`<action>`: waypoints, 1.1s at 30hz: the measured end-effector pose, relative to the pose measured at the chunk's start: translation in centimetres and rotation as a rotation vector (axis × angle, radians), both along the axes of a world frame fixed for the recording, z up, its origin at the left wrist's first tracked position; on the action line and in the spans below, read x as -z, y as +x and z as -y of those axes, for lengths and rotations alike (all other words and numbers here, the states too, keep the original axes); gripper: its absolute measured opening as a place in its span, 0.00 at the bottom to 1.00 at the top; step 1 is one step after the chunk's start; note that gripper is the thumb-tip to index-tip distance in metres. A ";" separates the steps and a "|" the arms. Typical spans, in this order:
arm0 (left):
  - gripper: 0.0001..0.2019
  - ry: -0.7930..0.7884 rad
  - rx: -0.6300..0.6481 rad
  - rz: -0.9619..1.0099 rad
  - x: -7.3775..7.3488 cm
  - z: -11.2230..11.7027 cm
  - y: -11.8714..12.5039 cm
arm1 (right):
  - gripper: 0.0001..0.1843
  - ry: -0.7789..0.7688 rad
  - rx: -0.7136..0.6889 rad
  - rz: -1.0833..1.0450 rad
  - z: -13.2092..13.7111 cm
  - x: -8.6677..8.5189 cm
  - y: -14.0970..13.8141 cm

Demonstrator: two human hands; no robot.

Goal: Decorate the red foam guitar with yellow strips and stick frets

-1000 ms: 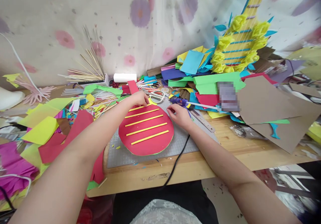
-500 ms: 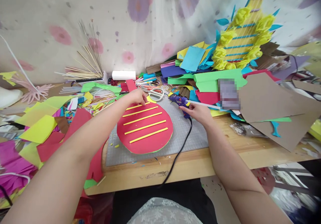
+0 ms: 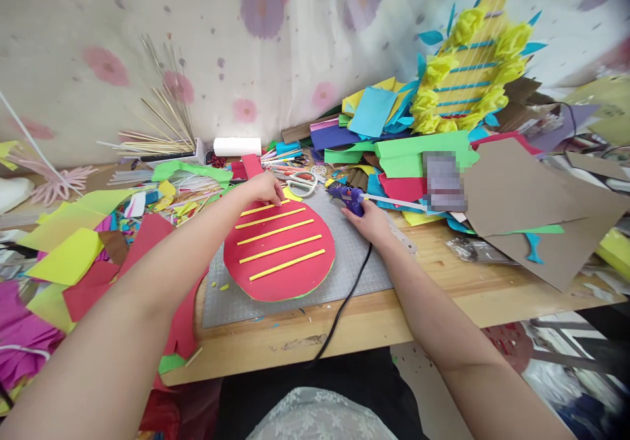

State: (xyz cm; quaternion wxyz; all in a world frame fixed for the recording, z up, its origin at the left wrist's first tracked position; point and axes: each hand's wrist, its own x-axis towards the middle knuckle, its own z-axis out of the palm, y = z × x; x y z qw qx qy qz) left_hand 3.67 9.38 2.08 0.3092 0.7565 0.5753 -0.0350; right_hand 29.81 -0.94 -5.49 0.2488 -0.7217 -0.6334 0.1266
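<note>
A round red foam piece (image 3: 280,289) with several parallel yellow strips glued across it lies on a grey cutting mat (image 3: 359,272). My left hand (image 3: 268,190) is over its far edge, fingers pinched together at the topmost yellow strip (image 3: 266,207); the hand partly hides the narrow red neck (image 3: 252,164) behind it. To the right of the disc, my right hand (image 3: 371,222) is wrapped round the handle of a purple glue gun (image 3: 347,196), its nozzle pointing left and away. A white glue stick (image 3: 398,202) juts from its rear, and the black cord (image 3: 339,315) trails to the front edge.
White-handled scissors (image 3: 302,184) lie just beyond the disc. Coloured paper scraps (image 3: 69,253) crowd the left side. On the right are brown card (image 3: 522,203) and a green sheet (image 3: 423,154). A yellow flower-trimmed guitar (image 3: 467,79) leans at the back right.
My right hand, with the glue gun, has moved slightly left and toward me. My left hand stays at the top strip. The whole view has shifted a little.
</note>
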 end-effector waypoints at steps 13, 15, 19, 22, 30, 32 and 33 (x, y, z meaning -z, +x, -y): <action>0.12 -0.032 -0.044 -0.019 -0.3 0.1 0.6 | 0.23 -0.037 0.038 -0.017 -0.1 0.1 -0.1; 0.12 -0.016 -0.025 -0.030 -0.3 0.1 0.7 | 0.23 -0.044 0.040 -0.016 -0.1 0.1 -0.2; 0.12 0.012 0.003 -0.083 -0.4 0.1 0.9 | 0.23 -0.036 0.029 -0.016 0.0 0.1 -0.2; 0.12 0.026 0.011 -0.105 -0.4 0.2 1.1 | 0.23 -0.029 0.022 -0.010 -0.1 0.3 -0.2; 0.13 0.036 0.020 -0.120 -0.8 0.5 1.0 | 0.23 -0.035 0.041 -0.015 -0.1 0.2 -0.2; 0.13 0.053 0.027 -0.130 -0.8 0.6 1.1 | 0.23 -0.030 0.046 -0.025 -0.1 0.3 -0.2; 0.13 0.074 0.033 -0.140 -0.8 0.7 1.1 | 0.24 -0.023 0.046 -0.031 -0.1 0.3 -0.2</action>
